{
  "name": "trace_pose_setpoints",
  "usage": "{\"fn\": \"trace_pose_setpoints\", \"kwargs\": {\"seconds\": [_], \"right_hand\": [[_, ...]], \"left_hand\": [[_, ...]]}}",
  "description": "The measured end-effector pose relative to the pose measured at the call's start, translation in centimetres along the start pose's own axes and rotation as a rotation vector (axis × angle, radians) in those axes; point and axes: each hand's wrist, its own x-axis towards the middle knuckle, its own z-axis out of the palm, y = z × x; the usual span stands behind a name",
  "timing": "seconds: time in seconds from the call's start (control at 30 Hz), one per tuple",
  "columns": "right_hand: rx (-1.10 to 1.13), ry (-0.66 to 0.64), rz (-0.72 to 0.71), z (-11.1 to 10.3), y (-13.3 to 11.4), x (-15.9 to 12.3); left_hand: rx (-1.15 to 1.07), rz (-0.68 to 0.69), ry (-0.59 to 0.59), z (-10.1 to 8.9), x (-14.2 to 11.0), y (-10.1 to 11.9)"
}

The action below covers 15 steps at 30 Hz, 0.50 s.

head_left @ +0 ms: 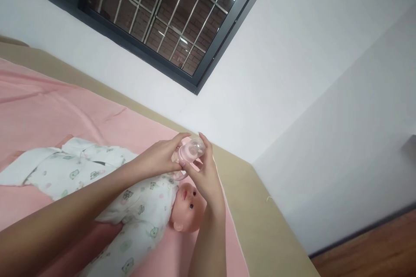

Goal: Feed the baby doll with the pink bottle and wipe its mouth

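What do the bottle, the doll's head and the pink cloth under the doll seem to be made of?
Bottle: probably glossy plastic, since it looks partly see-through with bright highlights, though I cannot rule out glass.
Doll's head: likely vinyl or another plastic, satin finish, from its smooth, moulded-looking features.
Pink cloth: matte fabric, judging by its soft folds; the fibre cannot be told.

No text legible; no numbers

Dark-framed window (139,56) up top — metal bars (158,4) across it, brickwork (209,24) beyond. White wall (292,52) around. Pink cloth (65,104), creased at left, over tan surface (260,216). Lower right — brown floor (373,251), dark skirting (360,230).
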Motion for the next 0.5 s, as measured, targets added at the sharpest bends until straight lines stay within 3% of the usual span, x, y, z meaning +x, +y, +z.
{"fn": "trace_pose_setpoints", "kwargs": {"seconds": [0.3,0.4,0.5], "right_hand": [[-0.136,0.096,-0.065,-0.5,0.6,0.2],[-0.167,0.192,-0.094,-1.8,1.8,0.6],[-0.249,0.348,-0.11,-3.8,4.0,1.3]], "left_hand": [[0.18,-0.037,-0.05,0.4,-0.9,0.9],[0.273,0.051,-0.044,-0.6,-1.8,2.2],[0.345,0.212,-0.126,-2.2,-3.4,4.0]]}}
